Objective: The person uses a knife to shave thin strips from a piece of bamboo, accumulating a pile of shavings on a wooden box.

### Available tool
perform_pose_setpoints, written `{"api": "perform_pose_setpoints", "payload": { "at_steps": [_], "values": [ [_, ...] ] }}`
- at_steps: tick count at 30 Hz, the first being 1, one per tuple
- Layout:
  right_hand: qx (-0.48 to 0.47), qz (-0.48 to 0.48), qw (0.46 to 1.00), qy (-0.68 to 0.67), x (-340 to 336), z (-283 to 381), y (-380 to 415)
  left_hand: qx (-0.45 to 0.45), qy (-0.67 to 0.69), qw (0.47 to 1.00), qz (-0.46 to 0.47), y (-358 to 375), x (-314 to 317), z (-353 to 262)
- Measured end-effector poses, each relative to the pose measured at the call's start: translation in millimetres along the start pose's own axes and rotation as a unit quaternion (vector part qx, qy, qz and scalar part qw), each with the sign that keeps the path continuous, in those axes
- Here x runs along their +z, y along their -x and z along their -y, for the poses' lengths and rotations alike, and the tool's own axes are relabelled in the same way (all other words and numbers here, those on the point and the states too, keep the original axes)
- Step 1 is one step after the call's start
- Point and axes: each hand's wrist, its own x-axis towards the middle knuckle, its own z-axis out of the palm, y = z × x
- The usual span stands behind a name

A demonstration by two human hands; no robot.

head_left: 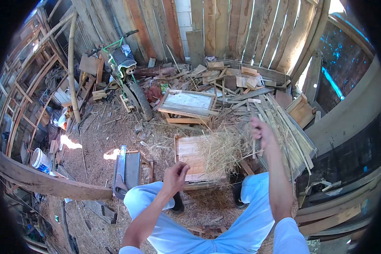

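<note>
A shallow wooden box (186, 148) sits on the ground between my feet, with a heap of dry straw (226, 152) over its right half. My left hand (175, 177) is closed above the box's left side, fingers curled in; I cannot see whether anything is in them. My right hand (261, 131) is raised at the right of the straw, beside a pile of thin wood strips (279, 131). Its fingers are curled too, and what they hold, if anything, does not show clearly.
A handsaw (120, 169) lies along a small bench (133, 167) at my left knee. Past the box stands a framed wooden box (188, 103). Further back are a small motorbike (129, 76) and scrap wood (228, 78). A white bucket (41, 160) is far left, behind a wooden beam (55, 182).
</note>
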Motion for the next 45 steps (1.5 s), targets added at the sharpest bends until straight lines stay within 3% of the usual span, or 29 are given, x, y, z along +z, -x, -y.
{"api": "perform_pose_setpoints", "payload": {
  "at_steps": [1,4,7,9,12,14,18,26,29,45],
  "values": [
    [-0.039,-0.058,0.997,-0.030,-3,10,3,0.009,-0.002,1.000,-0.027,1,-3,3],
    [-0.053,-0.045,0.997,0.027,0,2,10,0.010,-0.044,0.999,-0.029,-6,-7,3],
    [0.044,0.052,0.986,0.150,54,-30,36,0.069,-0.080,0.993,-0.055,-17,7,-7],
    [0.122,0.096,0.975,0.160,84,-73,43,0.091,-0.093,0.990,-0.059,-21,15,-8],
    [0.148,0.151,0.965,0.154,108,-115,51,0.130,-0.106,0.984,-0.057,-24,23,-15],
    [0.168,0.148,0.973,0.061,116,-122,49,0.153,-0.150,0.975,-0.054,-23,25,-16],
    [0.175,0.151,0.973,0.020,101,-101,39,0.169,-0.143,0.974,-0.045,-22,26,-18],
    [0.200,0.149,0.966,0.063,90,-82,40,0.169,-0.159,0.972,-0.028,-17,26,-22],
    [0.164,0.105,0.978,0.079,81,-68,33,0.161,-0.155,0.975,-0.019,-15,24,-21],
    [0.176,0.126,0.971,0.104,67,-53,24,0.161,-0.149,0.976,0.008,-13,22,-24]
  ]
}}
